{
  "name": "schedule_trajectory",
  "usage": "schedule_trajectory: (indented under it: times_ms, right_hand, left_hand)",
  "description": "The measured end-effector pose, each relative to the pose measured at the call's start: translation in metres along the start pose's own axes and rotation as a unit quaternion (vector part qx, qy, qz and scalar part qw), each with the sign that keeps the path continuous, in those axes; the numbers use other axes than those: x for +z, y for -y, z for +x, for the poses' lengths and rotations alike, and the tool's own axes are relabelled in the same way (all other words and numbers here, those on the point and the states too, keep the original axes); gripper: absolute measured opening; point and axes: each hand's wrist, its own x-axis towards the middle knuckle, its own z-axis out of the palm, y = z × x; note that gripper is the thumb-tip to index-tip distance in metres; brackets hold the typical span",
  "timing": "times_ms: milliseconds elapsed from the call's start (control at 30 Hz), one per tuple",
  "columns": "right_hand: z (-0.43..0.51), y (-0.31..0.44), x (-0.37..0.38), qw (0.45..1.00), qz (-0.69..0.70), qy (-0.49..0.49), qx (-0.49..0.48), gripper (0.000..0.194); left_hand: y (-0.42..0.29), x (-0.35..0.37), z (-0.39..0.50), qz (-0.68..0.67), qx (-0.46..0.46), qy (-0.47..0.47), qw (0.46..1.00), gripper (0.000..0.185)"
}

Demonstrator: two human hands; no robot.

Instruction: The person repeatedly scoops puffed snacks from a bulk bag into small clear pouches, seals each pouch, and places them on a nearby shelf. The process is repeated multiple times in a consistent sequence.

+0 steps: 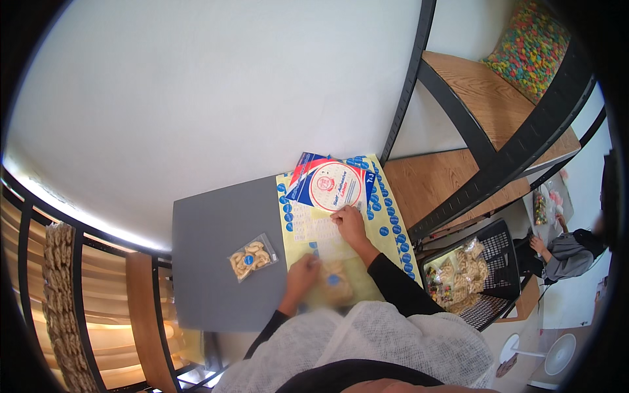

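My left hand is blurred, its fingers drawn together beside a clear snack bag with a round blue sticker. A pale speck shows at its fingertips, too blurred to identify. My right hand is curled, fingertips at the sheets of small white labels; any grip is hidden. Just above it lies a blue, red and white self-adhesive label pack. All of these rest on a yellow sheet bearing several round blue stickers. To the left lies a second clear bag of pale curved snacks, also stickered.
The grey table meets a white wall. At right stand a black-framed wooden shelf, a large bag of colourful pieces and a black basket of filled bags. Beyond, a person works. Another rack stands left.
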Motion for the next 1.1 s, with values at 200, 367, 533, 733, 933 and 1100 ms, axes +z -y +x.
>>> schedule_trajectory:
  times_ms: [200, 367, 533, 733, 933, 1100]
  right_hand:
    - [0.005, -0.005, 0.001, 1.000, 0.011, 0.019, 0.006, 0.010]
    - [0.010, -0.002, -0.001, 0.990, 0.111, 0.025, 0.084, 0.014]
    - [0.006, 0.012, -0.004, 0.995, -0.092, 0.040, 0.003, 0.013]
    - [0.009, 0.018, 0.002, 0.980, -0.189, 0.056, -0.020, 0.009]
    - [0.011, 0.019, -0.008, 0.980, -0.181, 0.081, -0.030, 0.008]
    - [0.012, 0.016, -0.022, 0.988, -0.089, 0.113, 0.048, 0.007]
  left_hand:
    - [0.001, 0.002, 0.000, 0.003, 0.016, -0.023, 1.000, 0.029]
    - [-0.002, 0.002, -0.003, 0.001, 0.012, -0.020, 1.000, 0.029]
    - [0.000, 0.001, -0.005, -0.013, 0.025, -0.019, 0.999, 0.029]
    - [0.002, -0.004, -0.004, -0.057, 0.043, -0.018, 0.997, 0.023]
    - [0.002, -0.014, -0.009, -0.052, 0.056, -0.003, 0.997, 0.021]
    - [0.005, -0.011, -0.007, -0.154, 0.047, 0.014, 0.987, 0.016]
